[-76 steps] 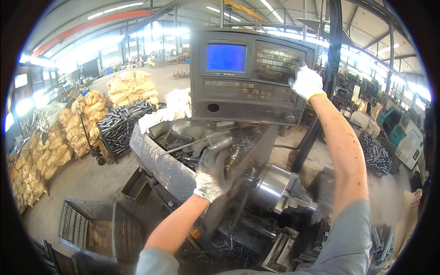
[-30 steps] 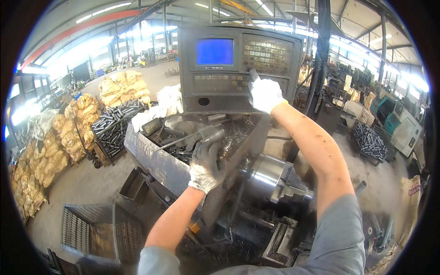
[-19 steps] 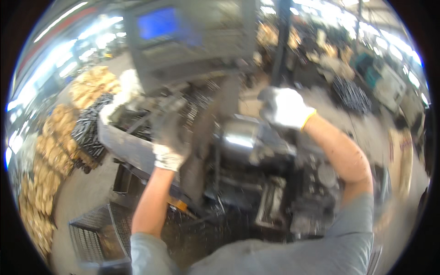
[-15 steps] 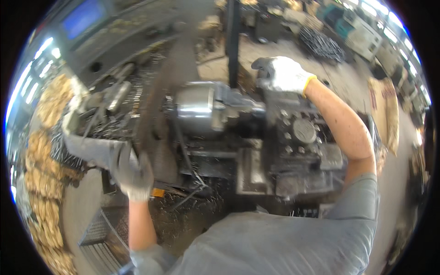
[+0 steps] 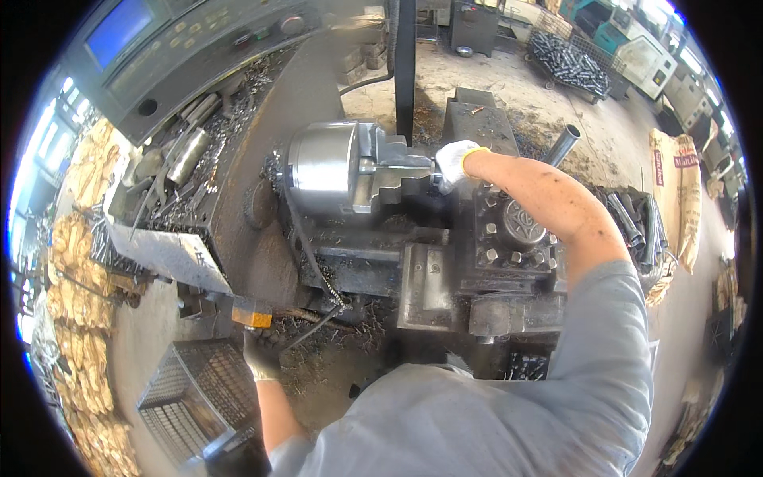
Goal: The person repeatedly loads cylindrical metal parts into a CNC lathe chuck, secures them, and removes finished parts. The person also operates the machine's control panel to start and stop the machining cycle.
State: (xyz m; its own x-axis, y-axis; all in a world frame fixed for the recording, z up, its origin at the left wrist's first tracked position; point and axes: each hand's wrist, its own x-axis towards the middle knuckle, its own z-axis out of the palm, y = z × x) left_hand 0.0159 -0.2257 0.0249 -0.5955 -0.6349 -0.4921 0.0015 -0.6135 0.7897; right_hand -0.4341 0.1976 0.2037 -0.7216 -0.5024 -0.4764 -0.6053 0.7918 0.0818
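Note:
My right hand (image 5: 455,164), in a white glove, is closed at the right end of the lathe chuck's stepped jaws (image 5: 389,171). A small shiny metal part (image 5: 435,176) shows at its fingers, mostly covered by the glove. Left of the jaws is the bright round chuck (image 5: 324,167). Lower down, my gloved left hand (image 5: 261,355) is just below an orange block (image 5: 252,313) on the machine's front. Its dark fingers are blurred, and whether they grip anything is unclear. A thin rod (image 5: 311,327) slants up beside that hand.
The bolted tool post (image 5: 520,226) stands under my right forearm, with a metal tube (image 5: 563,145) behind it. A plastic crate (image 5: 191,389) sits at lower left. Chips and metal pieces fill the tray (image 5: 171,258) on the left. A wire bin of metal parts (image 5: 568,63) stands farther back.
My right hand has come down from above the tool post to the chuck jaws. My left hand has dropped from the tray's edge to below the orange block. The view has shifted slightly.

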